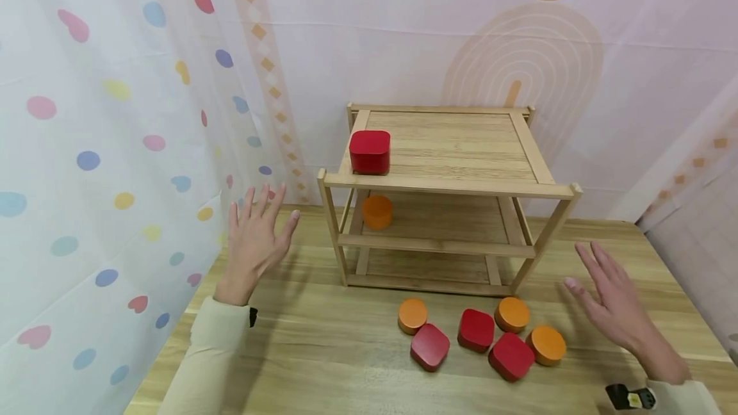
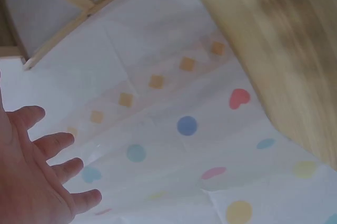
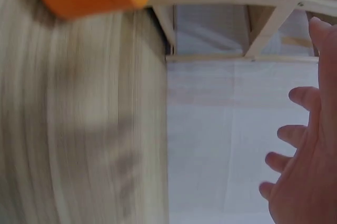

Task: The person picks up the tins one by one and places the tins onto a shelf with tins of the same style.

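Note:
My left hand [image 1: 256,242] hovers left of a wooden shelf rack [image 1: 450,243], fingers spread and holding nothing. On the other side, my right hand [image 1: 614,300] is held above the table, also holding nothing, its fingers extended. A red rounded-square box [image 1: 370,154] stands at the left of the top shelf. One level down, an orange round box [image 1: 377,212] sits at the left. Nearest my right hand is another orange round box [image 1: 546,345], apart from the fingers. The left wrist view shows the left hand's fingers [image 2: 68,170] spread apart.
In front of the rack lie three red rounded-square boxes [image 1: 430,346] and three orange round ones [image 1: 412,316], grouped toward the right on the wooden table [image 1: 323,364]. A patterned curtain [image 1: 403,50] hangs behind and to the left.

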`<state>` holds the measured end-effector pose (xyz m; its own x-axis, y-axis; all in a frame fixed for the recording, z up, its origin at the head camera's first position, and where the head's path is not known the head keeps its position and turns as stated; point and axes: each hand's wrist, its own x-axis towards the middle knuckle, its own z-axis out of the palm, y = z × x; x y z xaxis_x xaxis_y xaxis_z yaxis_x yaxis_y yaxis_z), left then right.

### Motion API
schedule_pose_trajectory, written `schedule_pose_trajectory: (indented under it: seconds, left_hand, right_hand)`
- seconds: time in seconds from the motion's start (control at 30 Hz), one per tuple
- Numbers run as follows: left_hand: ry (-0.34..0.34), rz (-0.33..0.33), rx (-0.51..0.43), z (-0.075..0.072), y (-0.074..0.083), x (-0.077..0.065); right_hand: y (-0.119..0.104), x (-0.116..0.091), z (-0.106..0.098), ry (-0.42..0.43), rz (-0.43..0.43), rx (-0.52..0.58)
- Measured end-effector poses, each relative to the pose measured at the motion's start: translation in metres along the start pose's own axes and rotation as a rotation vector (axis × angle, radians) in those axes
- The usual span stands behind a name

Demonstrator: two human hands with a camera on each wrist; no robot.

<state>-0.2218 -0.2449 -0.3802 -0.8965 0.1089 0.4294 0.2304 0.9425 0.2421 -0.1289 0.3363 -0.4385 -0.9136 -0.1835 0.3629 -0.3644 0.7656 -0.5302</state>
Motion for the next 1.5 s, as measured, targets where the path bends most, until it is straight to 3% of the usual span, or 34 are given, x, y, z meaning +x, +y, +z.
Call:
schedule_pose_trajectory:
  seconds: [0.2, 0.43, 0.63, 0.8, 1.07, 1.5]
  left_hand:
    - [0.073, 0.031, -0.113, -0.008, 0.006, 0.006]
    - [0.202, 0.116, -0.276, -0.015, 0.021, 0.015]
    - [0.205, 0.108, -0.443, -0.024, 0.040, 0.022]
    - [0.216, 0.136, -0.498, -0.028, 0.054, 0.026]
    - [0.228, 0.178, -0.631, -0.029, 0.070, 0.034]
    - [0.182, 0.154, -0.773, -0.030, 0.091, 0.042]
  right_hand:
    - [-0.015, -0.001, 0.005, -0.031, 0.000, 0.172]
    - [-0.027, -0.005, 0.014, -0.042, -0.004, 0.262]
    - [-0.037, -0.005, 0.021, -0.031, -0.037, 0.259]
    - [-0.044, -0.006, 0.026, -0.041, -0.016, 0.255]
    - [-0.050, -0.009, 0.033, -0.055, 0.023, 0.345]
    - [-0.061, -0.016, 0.048, -0.037, 0.084, 0.486]
